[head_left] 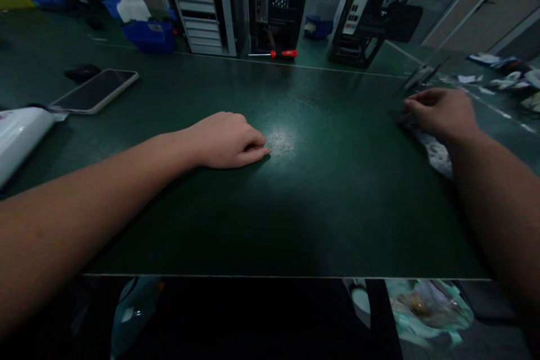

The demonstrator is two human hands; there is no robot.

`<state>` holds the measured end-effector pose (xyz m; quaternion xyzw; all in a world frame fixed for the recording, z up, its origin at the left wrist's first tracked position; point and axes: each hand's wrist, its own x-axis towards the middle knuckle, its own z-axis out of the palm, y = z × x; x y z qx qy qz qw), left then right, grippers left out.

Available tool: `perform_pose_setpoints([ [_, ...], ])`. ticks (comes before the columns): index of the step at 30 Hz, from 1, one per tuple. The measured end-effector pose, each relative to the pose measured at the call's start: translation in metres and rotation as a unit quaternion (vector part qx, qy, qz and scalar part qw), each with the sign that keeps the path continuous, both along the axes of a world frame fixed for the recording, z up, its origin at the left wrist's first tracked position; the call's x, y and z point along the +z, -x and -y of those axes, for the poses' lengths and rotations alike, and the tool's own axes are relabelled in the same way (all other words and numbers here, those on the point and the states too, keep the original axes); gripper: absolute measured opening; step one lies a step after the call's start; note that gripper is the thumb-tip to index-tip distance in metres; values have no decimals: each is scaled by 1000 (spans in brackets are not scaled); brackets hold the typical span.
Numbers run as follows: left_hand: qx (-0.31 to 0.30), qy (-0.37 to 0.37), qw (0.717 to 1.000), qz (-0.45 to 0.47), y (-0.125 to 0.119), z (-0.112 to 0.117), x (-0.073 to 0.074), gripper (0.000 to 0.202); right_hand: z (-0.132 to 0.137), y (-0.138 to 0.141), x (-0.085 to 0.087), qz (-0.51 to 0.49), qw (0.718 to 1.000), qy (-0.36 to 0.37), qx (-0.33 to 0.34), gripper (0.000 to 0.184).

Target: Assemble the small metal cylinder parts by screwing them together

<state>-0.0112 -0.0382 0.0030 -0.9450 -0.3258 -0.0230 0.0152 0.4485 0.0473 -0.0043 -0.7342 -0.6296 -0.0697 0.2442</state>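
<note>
My left hand (228,139) rests on the dark green mat (295,208) near its middle, fingers curled under into a loose fist with nothing visible in them. My right hand (441,112) lies at the mat's right edge, fingers bent down onto a dark flat object (415,81) and a crumpled whitish wrapper (439,154). What the right fingers grip, if anything, is hidden under the hand.
A phone (95,90) lies face up at the left, with a white object (19,135) nearer me and a dark mouse (82,72) behind. Three open computer cases (211,5) stand at the back, a red-handled screwdriver (274,54) before them. Blue bins (149,34) sit back left.
</note>
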Motion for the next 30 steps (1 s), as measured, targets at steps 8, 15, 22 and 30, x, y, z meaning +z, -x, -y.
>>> perform_pose_setpoints([
  [8,2,5,1000,-2,-1,0,0,36,9,9,2,-95,994,-47,-38,28],
  [15,0,8,1000,14,-1,1,1,36,0,-9,-8,-119,991,-58,-36,26],
  [22,2,12,1000,12,-1,1,1,35,8,7,-2,-155,986,-42,-39,28],
  [30,-2,6,1000,5,-1,1,1,36,8,5,-4,-179,982,-54,-32,25],
])
